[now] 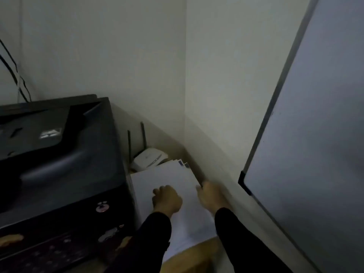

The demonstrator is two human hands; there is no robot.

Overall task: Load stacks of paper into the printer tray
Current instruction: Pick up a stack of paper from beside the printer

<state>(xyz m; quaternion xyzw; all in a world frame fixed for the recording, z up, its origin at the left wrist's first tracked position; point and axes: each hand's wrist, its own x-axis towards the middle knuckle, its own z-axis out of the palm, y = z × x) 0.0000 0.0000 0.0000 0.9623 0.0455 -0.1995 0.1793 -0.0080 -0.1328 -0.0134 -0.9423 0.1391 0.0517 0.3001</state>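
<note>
flat white stack of paper sheets (pixel 169 178) | lies at 5 o'clock, just right of bulky black plastic printer (pixel 59 154) | printer at 9 o'clock, tray unseen

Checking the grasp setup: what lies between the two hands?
In the head view, only bare white paper stack shows between the left hand and right hand.

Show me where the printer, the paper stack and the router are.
printer (pixel 59 154): head view, on its dark top cover.
paper stack (pixel 173 174): head view, on the bare top sheet.
router (pixel 149 157): head view, on its white body.
</note>
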